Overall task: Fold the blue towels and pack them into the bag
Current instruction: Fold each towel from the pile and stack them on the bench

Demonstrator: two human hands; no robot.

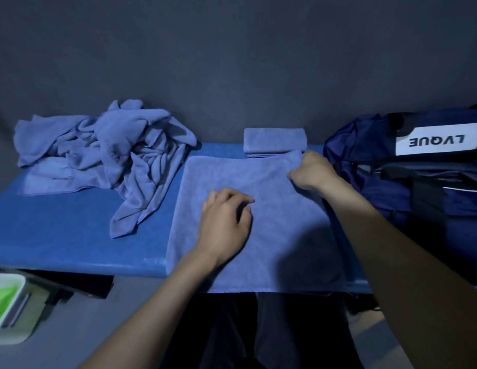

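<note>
Near the front edge of the table [72, 235], right of centre, the flat towel [272, 235] lies spread out, its near hem hanging just over the edge. Your left hand [224, 219] rests on its middle, fingers loosely bent, holding nothing. Your right hand [310, 170] sits at the towel's far right corner with fingers curled onto the cloth; it looks like a pinch on that corner, though the fingertips are hidden.

Toward the back edge, touching the flat towel's far hem, sits one folded towel [274, 139]. At the back left corner is the unfolded pile [104, 155], several towels tangled, one tail trailing toward the table's middle. Bag [407, 171] occupies the right end, just beside the flat towel; I cannot tell whether its opening is accessible.

Step in hand, by my reading: first fold of the second towel. Folding is barely begun, packing not started.

Next move calls for: keep your left hand pinning the centre as an anchor, carry the right corner across to meet the opposite edge, match hems before pressing. Watch the overhang at the front edge; the cloth may slide off as you pull.
</note>
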